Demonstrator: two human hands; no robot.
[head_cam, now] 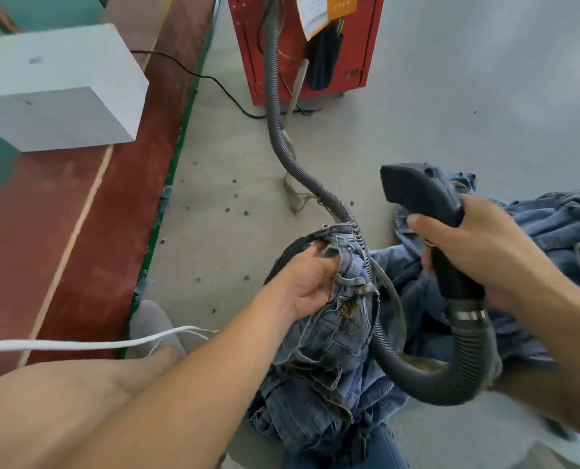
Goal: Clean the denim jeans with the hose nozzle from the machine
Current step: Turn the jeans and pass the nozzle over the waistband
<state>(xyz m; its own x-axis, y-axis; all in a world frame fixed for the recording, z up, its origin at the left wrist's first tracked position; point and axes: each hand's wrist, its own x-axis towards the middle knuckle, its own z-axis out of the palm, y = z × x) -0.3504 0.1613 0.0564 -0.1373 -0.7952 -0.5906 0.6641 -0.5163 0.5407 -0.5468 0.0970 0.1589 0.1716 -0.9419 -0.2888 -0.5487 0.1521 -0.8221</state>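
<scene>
Two bare hands are working over a concrete floor (pixel 451 96): the left hand (pixel 310 282) is gripping bunched denim jeans (pixel 329 350), while the right hand (pixel 478 245) is clasping the black hose nozzle (pixel 417 191) just beside them. The ribbed hose (pixel 275 96) is running back to a red machine (pixel 366 45), whose paper labels (pixel 315 11) are too blurred to read.

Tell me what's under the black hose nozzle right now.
Below the black plastic hose nozzle, gripped by the right hand, lies a heap of blue denim garments on the grey concrete floor. The nozzle and hand cover part of the heap, so what's directly beneath is hidden.
</scene>
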